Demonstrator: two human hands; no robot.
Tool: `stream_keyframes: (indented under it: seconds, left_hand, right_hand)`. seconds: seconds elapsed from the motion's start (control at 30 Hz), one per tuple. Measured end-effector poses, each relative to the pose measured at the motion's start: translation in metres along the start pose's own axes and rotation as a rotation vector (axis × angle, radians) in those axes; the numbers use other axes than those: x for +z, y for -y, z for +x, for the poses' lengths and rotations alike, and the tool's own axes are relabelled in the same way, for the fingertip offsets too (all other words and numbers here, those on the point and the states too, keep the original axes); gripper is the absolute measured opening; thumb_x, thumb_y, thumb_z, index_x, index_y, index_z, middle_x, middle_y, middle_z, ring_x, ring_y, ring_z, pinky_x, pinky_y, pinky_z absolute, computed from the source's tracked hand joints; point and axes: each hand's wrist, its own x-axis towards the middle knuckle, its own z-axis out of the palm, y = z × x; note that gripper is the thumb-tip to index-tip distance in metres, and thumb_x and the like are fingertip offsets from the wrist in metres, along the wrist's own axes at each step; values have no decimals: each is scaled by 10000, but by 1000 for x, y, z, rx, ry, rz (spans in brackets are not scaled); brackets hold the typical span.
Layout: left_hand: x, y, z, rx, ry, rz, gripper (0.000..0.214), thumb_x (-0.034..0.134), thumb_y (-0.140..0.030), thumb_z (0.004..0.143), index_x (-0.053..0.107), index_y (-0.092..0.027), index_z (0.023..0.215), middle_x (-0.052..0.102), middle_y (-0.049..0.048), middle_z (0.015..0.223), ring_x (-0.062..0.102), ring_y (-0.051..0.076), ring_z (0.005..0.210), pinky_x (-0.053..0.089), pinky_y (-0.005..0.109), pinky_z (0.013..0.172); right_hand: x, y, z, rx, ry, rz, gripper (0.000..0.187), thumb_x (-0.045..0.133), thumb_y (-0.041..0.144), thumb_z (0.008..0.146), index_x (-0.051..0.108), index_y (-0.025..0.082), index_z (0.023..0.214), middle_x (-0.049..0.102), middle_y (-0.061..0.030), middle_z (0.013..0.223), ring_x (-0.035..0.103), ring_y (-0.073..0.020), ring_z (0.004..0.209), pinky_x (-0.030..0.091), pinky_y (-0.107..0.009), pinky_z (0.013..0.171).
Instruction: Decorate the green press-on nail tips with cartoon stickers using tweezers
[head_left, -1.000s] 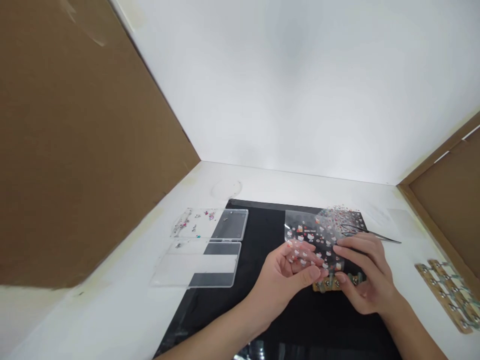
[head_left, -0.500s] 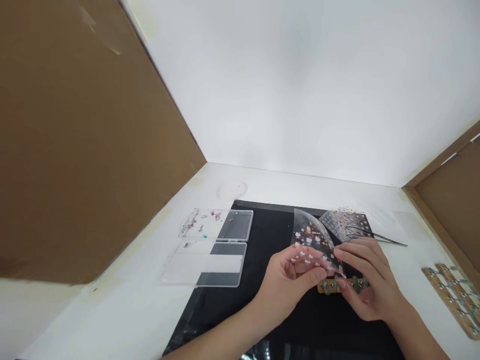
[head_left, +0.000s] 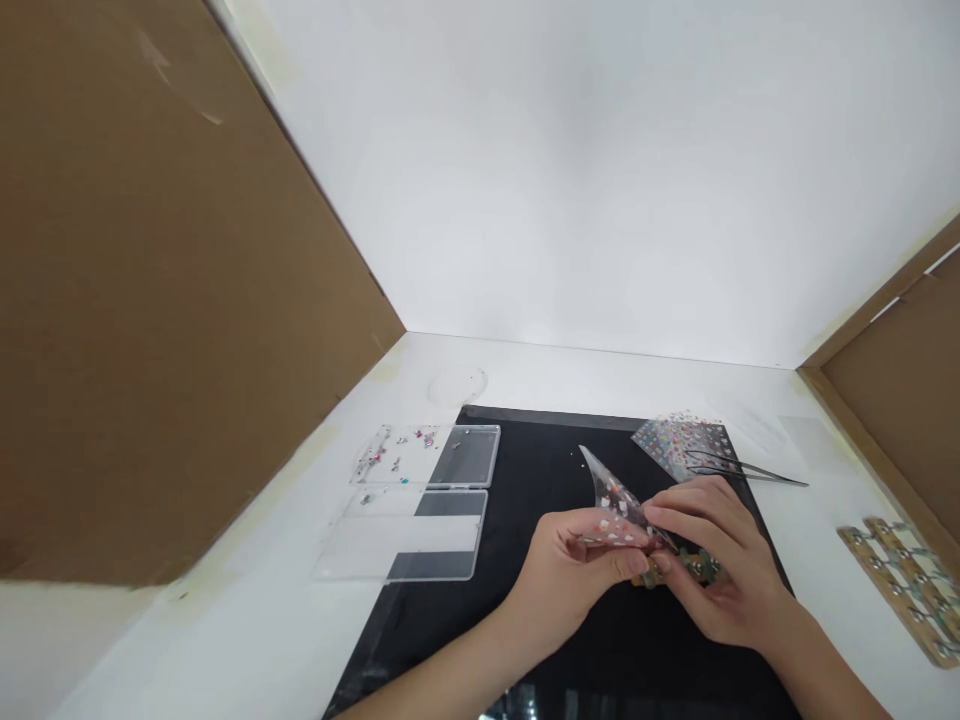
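Note:
My left hand (head_left: 574,565) pinches a clear sticker sheet (head_left: 619,503) printed with small white and red cartoon figures. The sheet is bent, its top corner standing up above the fingers. At its right edge, the thumb and fingers of my right hand (head_left: 720,560) are closed on the same sheet. Under the hands lies a wooden strip (head_left: 701,567) with round metal studs and greenish pieces, partly covered by the fingers. Beyond the right hand, black tweezers (head_left: 750,470) rest across a second sticker sheet (head_left: 679,443) with many tiny coloured motifs.
A black mat (head_left: 540,480) covers the middle of the white table. Left of the hands lies an opened clear plastic case (head_left: 480,540) with small coloured charms (head_left: 429,439) in it. More studded wooden strips (head_left: 904,590) are at right. A brown cardboard panel (head_left: 172,300) stands at left.
The sticker sheet has bent over more and shows a narrower face. My right hand has moved slightly left, closer to my left hand. The whole view has shifted a little.

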Motion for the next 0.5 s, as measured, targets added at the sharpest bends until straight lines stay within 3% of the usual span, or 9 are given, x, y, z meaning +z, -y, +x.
stream_keyframes:
  seconds: [0.17, 0.37, 0.5]
  left_hand:
    - [-4, 9, 1, 89, 36, 40, 137, 1014, -278, 817, 900, -262, 892, 808, 44, 875, 769, 87, 777, 635, 122, 771]
    - [-7, 8, 1, 157, 2, 144, 129, 1016, -262, 804, 900, -275, 859, 787, 47, 844, 749, 92, 755, 630, 132, 755]
    - [-5, 8, 2, 236, -66, 266, 159, 1007, -327, 822, 888, -222, 818, 787, 73, 838, 751, 104, 780, 616, 119, 770]
  right_hand:
    - [-1, 1, 1, -6, 10, 32, 288, 646, 82, 982, 678, 209, 1239, 830, -33, 1019, 773, -159, 891, 595, -353, 821]
    - [0, 2, 2, -6, 21, 55, 325, 667, 51, 971, 712, 227, 1240, 842, -22, 1032, 793, -156, 912, 594, -345, 823]
    - [2, 0, 0, 5, 14, 83, 343, 668, 26, 966, 722, 226, 1239, 842, -31, 1056, 808, -163, 945, 611, -360, 878]
